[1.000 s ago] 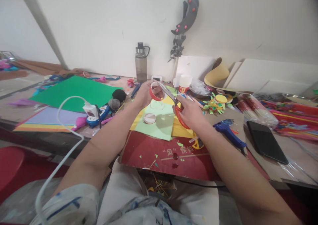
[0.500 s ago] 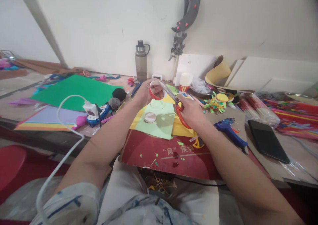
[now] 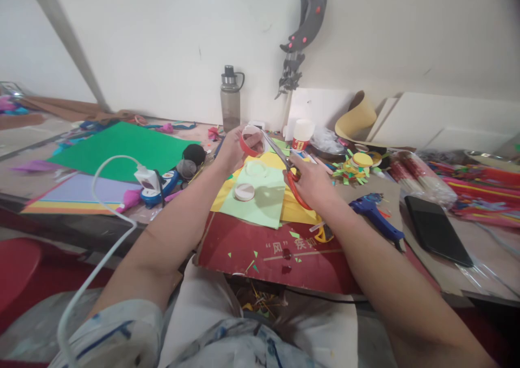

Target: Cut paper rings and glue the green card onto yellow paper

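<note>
Resting against left fingers [image 3: 254, 139]: red ring [image 3: 246, 148]

Pale shirt [image 3: 239, 352] with dark blue streaks [image 3: 273, 350]; short sleeve [image 3: 130, 338], similarly streaked; off-white trousers [image 3: 199, 316].

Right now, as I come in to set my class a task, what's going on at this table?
Someone is doing papercraft. The left hand holds a red-and-white ring, and the right hand grips the scissors, tips close to the ring; I can't tell whether they touch it. Below, a white disc lies on pale green paper, and green scraps dot the red board.
</note>
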`<state>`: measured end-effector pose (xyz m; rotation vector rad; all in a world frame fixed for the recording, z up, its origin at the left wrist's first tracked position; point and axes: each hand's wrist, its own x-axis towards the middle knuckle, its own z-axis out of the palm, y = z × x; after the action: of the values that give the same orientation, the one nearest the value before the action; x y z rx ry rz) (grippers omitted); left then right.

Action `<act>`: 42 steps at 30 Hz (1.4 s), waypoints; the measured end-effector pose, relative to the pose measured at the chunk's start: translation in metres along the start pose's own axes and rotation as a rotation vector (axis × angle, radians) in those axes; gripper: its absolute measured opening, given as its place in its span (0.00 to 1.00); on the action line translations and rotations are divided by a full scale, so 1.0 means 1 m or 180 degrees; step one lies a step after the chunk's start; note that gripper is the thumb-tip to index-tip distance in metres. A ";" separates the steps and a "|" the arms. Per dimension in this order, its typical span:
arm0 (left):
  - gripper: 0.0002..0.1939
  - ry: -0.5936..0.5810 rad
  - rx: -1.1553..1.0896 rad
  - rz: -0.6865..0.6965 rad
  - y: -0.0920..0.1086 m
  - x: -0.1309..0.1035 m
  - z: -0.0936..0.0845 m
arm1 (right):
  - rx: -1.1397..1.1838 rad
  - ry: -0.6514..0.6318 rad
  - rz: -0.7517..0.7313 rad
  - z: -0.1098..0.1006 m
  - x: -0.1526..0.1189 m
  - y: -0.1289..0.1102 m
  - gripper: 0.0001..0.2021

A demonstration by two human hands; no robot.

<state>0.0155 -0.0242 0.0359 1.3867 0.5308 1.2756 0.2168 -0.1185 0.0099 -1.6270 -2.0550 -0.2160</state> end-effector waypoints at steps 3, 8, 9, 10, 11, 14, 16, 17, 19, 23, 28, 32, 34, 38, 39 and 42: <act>0.20 -0.0256 0.0005 -0.0070 -0.004 -0.001 0.000 | -0.0005 0.0032 -0.0093 -0.001 -0.001 0.000 0.17; 0.26 -0.0511 0.0094 -0.0016 -0.009 -0.002 0.000 | -0.0034 -0.0029 0.0029 0.000 -0.001 -0.001 0.18; 0.26 -0.0551 0.0091 0.0013 -0.010 -0.002 0.000 | -0.0027 -0.0039 0.0038 0.000 -0.001 -0.001 0.18; 0.26 -0.0596 0.0072 0.0045 -0.010 -0.002 -0.001 | -0.0020 -0.0040 0.0033 0.001 -0.001 -0.001 0.17; 0.26 -0.0635 0.0045 0.0076 -0.010 -0.001 -0.002 | -0.0014 -0.0031 0.0018 0.001 -0.001 -0.001 0.17; 0.25 -0.0705 0.0012 0.0120 -0.009 0.000 -0.004 | -0.0029 -0.0006 -0.0007 0.001 0.000 -0.001 0.17; 0.25 -0.0722 0.0044 0.0113 -0.008 0.000 -0.005 | -0.0053 0.0002 0.0014 0.001 0.000 -0.001 0.16; 0.25 -0.0723 0.0068 0.0103 -0.007 0.000 -0.005 | -0.0061 0.0006 0.0023 0.001 0.000 -0.001 0.16; 0.25 -0.0717 0.0119 0.0063 -0.005 -0.001 -0.004 | -0.0052 0.0009 0.0040 0.000 0.000 -0.002 0.16; 0.23 -0.0406 0.0075 0.0019 0.000 -0.001 0.001 | 0.0015 -0.0068 0.0139 -0.002 0.000 -0.003 0.16; 0.21 0.0059 0.0056 0.0067 0.000 -0.001 0.003 | 0.0018 -0.0168 0.0080 -0.003 0.000 -0.003 0.17; 0.25 -0.0309 0.0118 0.0002 -0.006 -0.002 0.000 | -0.0017 -0.0117 -0.0018 -0.001 0.000 -0.001 0.19; 0.27 -0.0450 0.0107 0.0017 -0.010 -0.002 -0.001 | -0.0070 -0.0091 0.0012 0.001 -0.001 0.000 0.19; 0.28 -0.0514 0.0119 0.0039 -0.012 -0.001 -0.001 | -0.0037 -0.0063 -0.0005 0.003 -0.001 0.001 0.18; 0.28 -0.0511 0.0130 0.0021 -0.011 -0.001 -0.001 | -0.0030 -0.0061 -0.0010 0.003 -0.001 0.001 0.18; 0.26 -0.0526 0.0141 -0.0023 -0.006 -0.001 -0.001 | -0.0079 -0.0085 0.0010 0.001 0.000 0.000 0.18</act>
<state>0.0159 -0.0231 0.0298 1.5106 0.4523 1.1375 0.2164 -0.1183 0.0091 -1.6565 -2.0773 -0.2207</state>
